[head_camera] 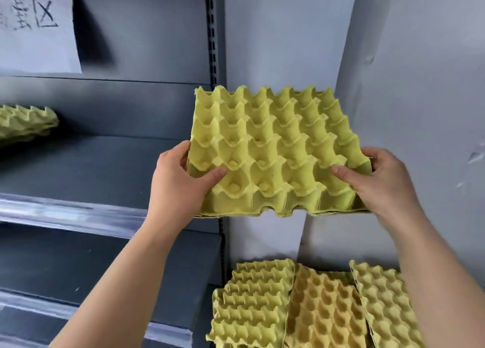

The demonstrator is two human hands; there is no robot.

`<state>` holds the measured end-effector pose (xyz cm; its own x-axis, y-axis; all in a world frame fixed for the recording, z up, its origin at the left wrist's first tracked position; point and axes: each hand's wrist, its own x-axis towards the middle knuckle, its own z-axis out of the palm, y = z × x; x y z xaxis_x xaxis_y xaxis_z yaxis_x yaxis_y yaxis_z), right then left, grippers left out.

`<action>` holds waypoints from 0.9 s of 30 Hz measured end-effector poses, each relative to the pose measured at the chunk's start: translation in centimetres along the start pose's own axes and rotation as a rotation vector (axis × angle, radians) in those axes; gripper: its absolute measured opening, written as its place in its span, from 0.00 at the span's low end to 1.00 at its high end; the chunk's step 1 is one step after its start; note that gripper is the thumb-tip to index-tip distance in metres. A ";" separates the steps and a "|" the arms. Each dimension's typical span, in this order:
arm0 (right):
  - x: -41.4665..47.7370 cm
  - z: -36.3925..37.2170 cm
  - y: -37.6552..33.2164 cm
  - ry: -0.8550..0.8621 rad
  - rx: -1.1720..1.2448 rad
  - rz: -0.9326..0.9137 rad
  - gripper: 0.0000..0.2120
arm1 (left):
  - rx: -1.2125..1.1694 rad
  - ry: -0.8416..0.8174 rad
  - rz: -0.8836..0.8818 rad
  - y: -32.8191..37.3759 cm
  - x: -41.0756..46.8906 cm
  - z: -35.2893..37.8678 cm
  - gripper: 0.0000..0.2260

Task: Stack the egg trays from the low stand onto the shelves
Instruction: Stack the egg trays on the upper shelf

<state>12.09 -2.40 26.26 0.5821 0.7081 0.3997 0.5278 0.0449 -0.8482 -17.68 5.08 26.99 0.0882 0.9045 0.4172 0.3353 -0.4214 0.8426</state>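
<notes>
Green pulp egg trays, a short stack [26, 123] cut off at the frame edge, sit on the grey shelf [91, 164] well left of the held yellow-green moulded-pulp tray [273, 148]; left hand [181, 179] and right hand [378, 179] grip its near corners; best kept level, swung left, nested squarely; below it, spare trays [322, 308] hide the stand.
</notes>
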 end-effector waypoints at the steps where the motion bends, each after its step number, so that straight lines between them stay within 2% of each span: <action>1: 0.0 1.1 -1.2 -0.012 0.011 -0.014 0.25 | -0.015 0.037 -0.014 0.0 0.1 -1.4 0.13; 6: 0.3 7.6 -6.4 -0.094 0.075 -0.093 0.24 | -0.086 0.231 -0.094 -1.6 0.7 -7.8 0.20; 16: -2.2 22.4 -15.4 -0.381 0.154 -0.232 0.15 | -0.150 0.514 -0.147 -7.2 1.7 -20.7 0.11; 17: -2.6 24.1 -16.4 -0.402 0.155 -0.238 0.15 | -0.154 0.533 -0.150 -8.1 1.9 -22.3 0.15; 19: -3.3 26.2 -17.9 -0.435 0.168 -0.236 0.16 | -0.165 0.528 -0.133 -9.3 2.5 -24.5 0.29; 22: -4.8 30.4 -20.7 -0.454 0.185 -0.250 0.17 | -0.161 0.495 -0.111 -11.3 3.9 -29.2 0.42; 25: -6.3 34.5 -23.5 -0.471 0.199 -0.239 0.19 | -0.145 0.428 -0.117 -13.5 5.6 -34.2 0.51; 27: -7.4 37.1 -25.5 -0.481 0.201 -0.226 0.21 | -0.148 0.392 -0.128 -14.8 6.8 -37.6 0.53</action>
<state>-28.57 17.35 32.02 0.0963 0.9044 0.4156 0.4509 0.3326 -0.8283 -57.33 15.04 30.13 -0.3170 0.8689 0.3801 0.1797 -0.3385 0.9236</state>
